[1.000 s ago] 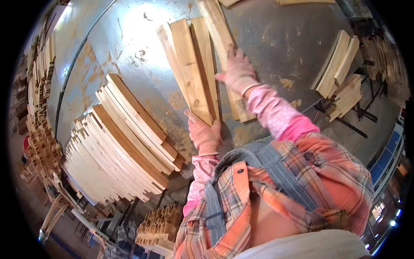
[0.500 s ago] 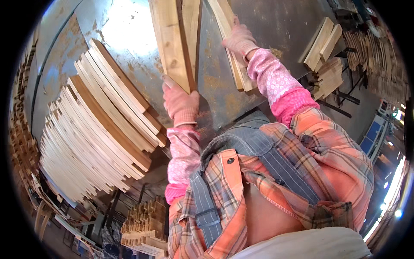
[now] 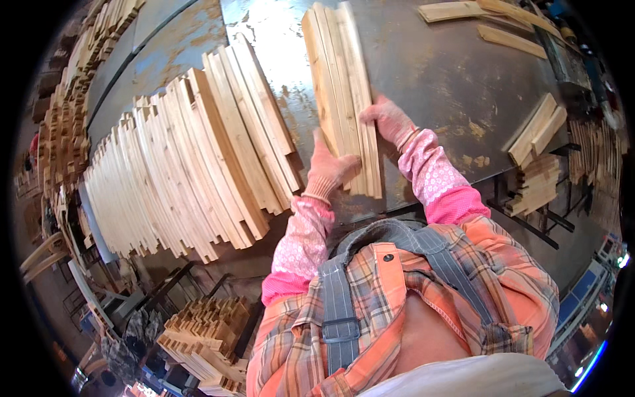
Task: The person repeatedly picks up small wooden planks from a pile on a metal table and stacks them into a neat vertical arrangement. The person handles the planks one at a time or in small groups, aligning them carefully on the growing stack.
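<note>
Several long wooden strips (image 3: 338, 86) stand side by side as a small bundle on the metal table, pointing away from me. My left hand (image 3: 334, 167), in a pinkish glove, grips the bundle's left side near its close end, thumb across the strips. On the right side, a bit farther up, my right hand (image 3: 390, 121) holds the outer strip, with its fingertips partly hidden. The strips are pressed together between both hands. Left of them lies a long row of similar wooden strips (image 3: 178, 159), set on edge with uneven ends.
The metal table (image 3: 436, 86) bears sawdust patches. Two short boards (image 3: 539, 132) lie at its right edge, above stacked wood (image 3: 534, 185). Loose boards (image 3: 512, 41) lie at the far right. A stack of wood pieces (image 3: 205, 331) stands below left, off the table.
The separated boards have come together into one bundle between my hands. My right hand has moved nearer my left one. The view has shifted, so the row at left appears closer.
</note>
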